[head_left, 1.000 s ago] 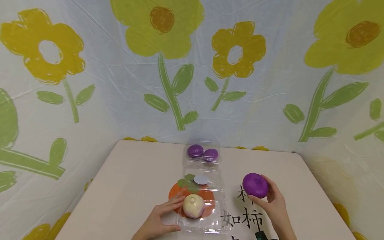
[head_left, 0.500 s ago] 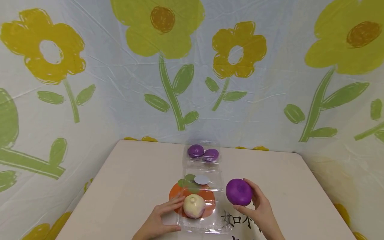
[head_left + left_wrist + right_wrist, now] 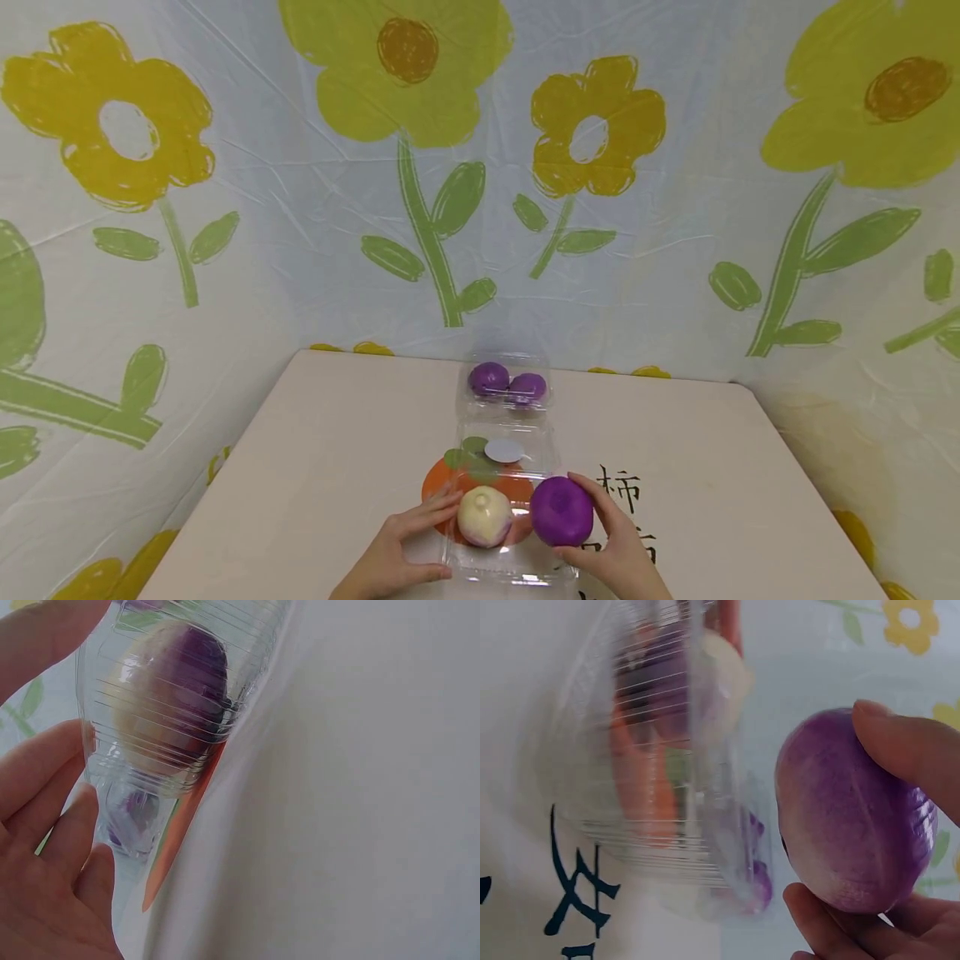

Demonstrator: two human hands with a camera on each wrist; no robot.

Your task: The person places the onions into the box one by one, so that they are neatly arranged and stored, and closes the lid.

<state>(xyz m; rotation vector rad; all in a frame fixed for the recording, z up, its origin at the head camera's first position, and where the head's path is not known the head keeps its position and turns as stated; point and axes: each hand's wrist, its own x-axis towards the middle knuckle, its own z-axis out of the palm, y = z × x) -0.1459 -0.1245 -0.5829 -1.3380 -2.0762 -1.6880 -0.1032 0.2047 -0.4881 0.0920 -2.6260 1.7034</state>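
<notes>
My right hand (image 3: 618,550) holds a purple turnip (image 3: 561,511) between thumb and fingers, over the right side of a clear plastic box (image 3: 542,563). In the right wrist view, this turnip (image 3: 847,817) shows a paler underside and hangs apart from the box wall. Inside the box, toward its left, lies a second turnip (image 3: 483,517), cream side up with a small nub. My left hand (image 3: 401,533) touches the box's left side with nearly straight fingers, the thumb lower down. In the left wrist view, its fingertips (image 3: 86,739) meet the ribbed plastic.
Behind the box its clear lid (image 3: 532,450) appears folded back. Farther back, two purple turnips (image 3: 489,379) sit in clear plastic (image 3: 543,364). The pale table (image 3: 360,417) bears an orange print (image 3: 435,483) and black characters (image 3: 618,487). Flower-printed cloth (image 3: 637,292) surrounds it.
My right hand has carried the purple turnip left and toward me, from beside the box to over its right side. The left hand has stayed at the box's left side.
</notes>
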